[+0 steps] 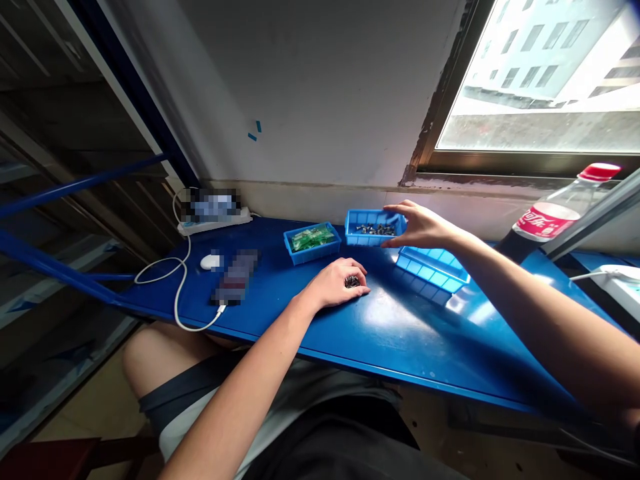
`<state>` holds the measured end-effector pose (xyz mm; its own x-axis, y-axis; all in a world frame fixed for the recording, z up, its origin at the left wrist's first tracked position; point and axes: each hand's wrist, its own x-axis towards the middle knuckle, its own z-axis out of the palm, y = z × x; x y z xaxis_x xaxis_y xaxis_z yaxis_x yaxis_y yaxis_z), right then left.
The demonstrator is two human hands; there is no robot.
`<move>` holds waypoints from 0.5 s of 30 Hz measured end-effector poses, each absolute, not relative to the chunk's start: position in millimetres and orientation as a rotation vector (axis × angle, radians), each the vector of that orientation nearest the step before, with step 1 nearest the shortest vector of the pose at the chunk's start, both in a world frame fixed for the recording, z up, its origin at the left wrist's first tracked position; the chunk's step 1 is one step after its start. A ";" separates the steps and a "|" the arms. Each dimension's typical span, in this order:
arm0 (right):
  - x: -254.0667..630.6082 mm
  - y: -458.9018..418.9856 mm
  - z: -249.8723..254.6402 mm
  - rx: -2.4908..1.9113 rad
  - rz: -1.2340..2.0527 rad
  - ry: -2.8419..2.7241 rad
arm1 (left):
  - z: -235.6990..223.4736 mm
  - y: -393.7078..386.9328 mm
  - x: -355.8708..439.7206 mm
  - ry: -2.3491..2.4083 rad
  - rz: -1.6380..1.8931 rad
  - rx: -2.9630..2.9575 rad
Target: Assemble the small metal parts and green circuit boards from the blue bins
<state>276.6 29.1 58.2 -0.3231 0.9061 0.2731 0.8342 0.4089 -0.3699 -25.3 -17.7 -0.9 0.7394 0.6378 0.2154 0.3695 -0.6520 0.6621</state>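
Your left hand (336,283) rests on the blue table (400,333) near the middle, fingers curled over a small cluster of dark metal parts (353,281); it's clenched loosely around them, knuckles up. Your right hand (420,227) reaches to the back edge of the table and grips the right wall of a blue tray (367,219), thumb at the near side, fingers over the far rim. That tray holds more small dark metal parts (375,230) and sits against the wall at the back edge. Just left of it is a second blue tray (313,252) filled with green pieces (311,237), the two trays close but apart. Right of your right hand, an empty-looking blue tray (433,267) lies tilted, under your forearm. At the table's left end: a white power strip (215,223) at the back left corner, a white cable (180,280) looping down to the front edge, a small white object (209,261) and a blurred dark device (235,277) beside it. A cola bottle (550,217) with a red cap stands at the back right, below the window (540,80).
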 end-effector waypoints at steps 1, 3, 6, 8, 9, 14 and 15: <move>278.6 21.8 64.9 -1.491 0.220 -2.191 | -0.7 -18.1 -25.3 0.756 0.585 2.333; 282.6 4.7 79.1 -1.505 0.246 -2.160 | -0.7 -18.9 -25.4 0.763 0.585 2.336; 287.9 -24.0 97.3 -1.500 0.283 -2.164 | -2.1 -19.3 -25.6 0.774 0.587 2.356; 291.2 -42.6 104.0 -1.458 0.363 -2.243 | -3.6 -18.6 -25.4 0.764 0.603 2.372; 293.0 -51.0 105.2 -1.423 0.427 -2.307 | -4.2 -18.0 -25.2 0.752 0.614 2.383; 300.1 -82.2 99.1 -1.379 0.601 -2.406 | -5.1 -15.6 -25.0 0.675 0.637 2.457; 300.5 -86.1 97.9 -1.385 0.653 -2.391 | -4.6 -15.7 -25.6 0.671 0.635 2.462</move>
